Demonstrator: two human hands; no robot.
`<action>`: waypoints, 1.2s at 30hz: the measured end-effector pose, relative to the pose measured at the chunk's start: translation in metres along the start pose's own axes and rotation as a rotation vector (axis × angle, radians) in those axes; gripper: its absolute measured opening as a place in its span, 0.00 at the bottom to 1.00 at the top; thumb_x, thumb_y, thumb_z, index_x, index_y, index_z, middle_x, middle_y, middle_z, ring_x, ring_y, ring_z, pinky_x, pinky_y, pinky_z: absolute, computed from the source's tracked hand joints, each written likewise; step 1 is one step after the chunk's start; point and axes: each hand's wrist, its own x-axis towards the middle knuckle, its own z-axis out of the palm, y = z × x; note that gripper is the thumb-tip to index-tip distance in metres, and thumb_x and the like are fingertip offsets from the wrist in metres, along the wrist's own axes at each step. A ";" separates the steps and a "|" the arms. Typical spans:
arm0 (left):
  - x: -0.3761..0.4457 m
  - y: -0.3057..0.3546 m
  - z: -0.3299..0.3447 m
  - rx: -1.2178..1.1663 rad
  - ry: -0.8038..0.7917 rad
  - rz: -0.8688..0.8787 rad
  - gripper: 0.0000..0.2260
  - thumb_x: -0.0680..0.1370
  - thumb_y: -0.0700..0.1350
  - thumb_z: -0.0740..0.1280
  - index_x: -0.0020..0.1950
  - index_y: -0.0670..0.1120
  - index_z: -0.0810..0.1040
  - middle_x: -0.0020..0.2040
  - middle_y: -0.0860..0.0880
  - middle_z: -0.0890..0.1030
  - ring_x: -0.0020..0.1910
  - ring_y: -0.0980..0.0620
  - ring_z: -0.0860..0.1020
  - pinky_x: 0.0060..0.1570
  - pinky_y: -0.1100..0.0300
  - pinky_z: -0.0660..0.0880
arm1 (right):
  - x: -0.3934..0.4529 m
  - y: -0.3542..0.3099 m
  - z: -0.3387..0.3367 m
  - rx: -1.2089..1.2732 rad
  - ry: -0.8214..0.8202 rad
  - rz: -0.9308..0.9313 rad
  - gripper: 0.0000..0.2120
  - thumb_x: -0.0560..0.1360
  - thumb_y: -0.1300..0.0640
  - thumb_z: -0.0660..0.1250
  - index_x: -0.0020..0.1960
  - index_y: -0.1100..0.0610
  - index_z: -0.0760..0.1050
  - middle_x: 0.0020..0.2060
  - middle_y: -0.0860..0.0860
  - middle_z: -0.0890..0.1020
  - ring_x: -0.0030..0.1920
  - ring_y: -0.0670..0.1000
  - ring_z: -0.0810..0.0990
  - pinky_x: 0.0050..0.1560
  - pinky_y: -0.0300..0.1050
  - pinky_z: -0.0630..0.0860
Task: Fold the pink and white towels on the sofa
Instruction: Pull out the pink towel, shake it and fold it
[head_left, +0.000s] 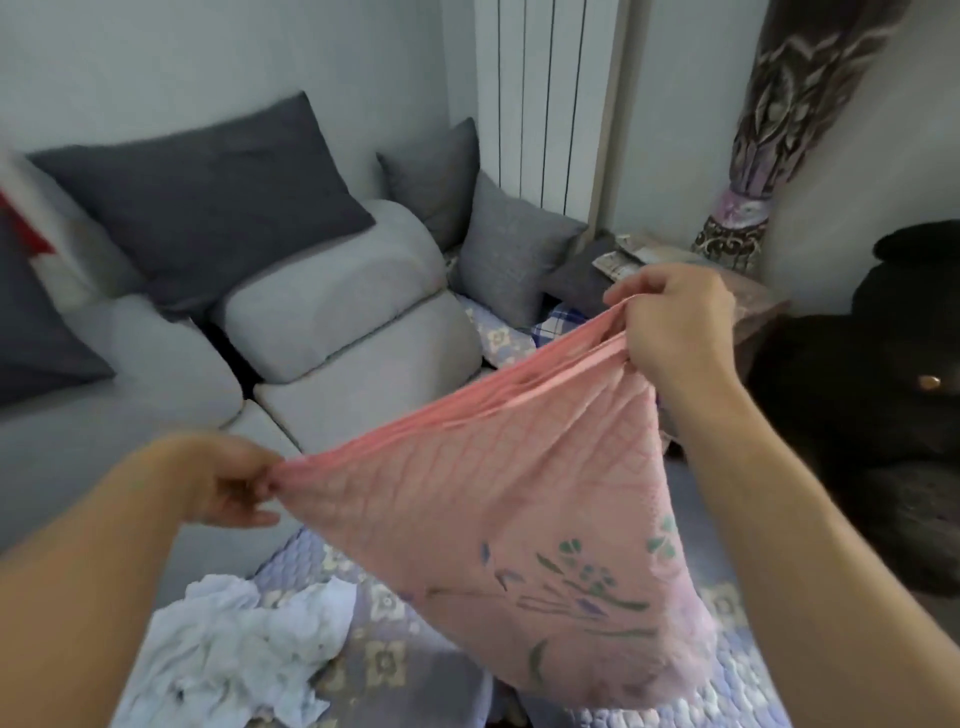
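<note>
Hands outstretched — left hand, right hand pinching pink towel

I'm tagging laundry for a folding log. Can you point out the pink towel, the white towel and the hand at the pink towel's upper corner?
pink towel (498, 499): head view, middle of the hanging cloth.
white towel (234, 644): head view, centre of the crumpled heap.
right hand (670, 317): head view, back of the hand.

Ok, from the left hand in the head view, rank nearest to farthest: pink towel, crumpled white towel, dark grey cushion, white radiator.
1. Pink quilted towel, pinched in the left hand.
2. Crumpled white towel, just below.
3. Dark grey cushion, up on the sofa back.
4. White ribbed radiator, far wall.
</note>
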 end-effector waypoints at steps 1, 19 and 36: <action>0.007 -0.019 0.011 -0.047 -0.046 -0.035 0.11 0.82 0.36 0.63 0.40 0.40 0.76 0.25 0.46 0.71 0.17 0.53 0.72 0.25 0.52 0.81 | -0.002 0.001 0.003 -0.014 -0.003 -0.018 0.19 0.57 0.61 0.56 0.33 0.46 0.82 0.32 0.45 0.84 0.38 0.52 0.83 0.42 0.46 0.80; 0.010 -0.255 0.323 -0.458 -0.307 -0.500 0.06 0.78 0.30 0.61 0.48 0.32 0.78 0.41 0.35 0.81 0.34 0.40 0.81 0.29 0.48 0.81 | -0.011 0.244 -0.045 -0.425 -0.193 0.160 0.26 0.69 0.71 0.56 0.57 0.54 0.83 0.59 0.52 0.76 0.59 0.56 0.75 0.53 0.44 0.67; 0.004 -0.079 0.368 -0.859 -0.036 -0.072 0.12 0.81 0.41 0.58 0.39 0.45 0.72 0.22 0.48 0.73 0.17 0.53 0.68 0.17 0.72 0.62 | 0.025 0.326 -0.145 -0.301 0.057 0.848 0.11 0.75 0.65 0.62 0.53 0.67 0.78 0.49 0.67 0.81 0.49 0.69 0.82 0.47 0.63 0.83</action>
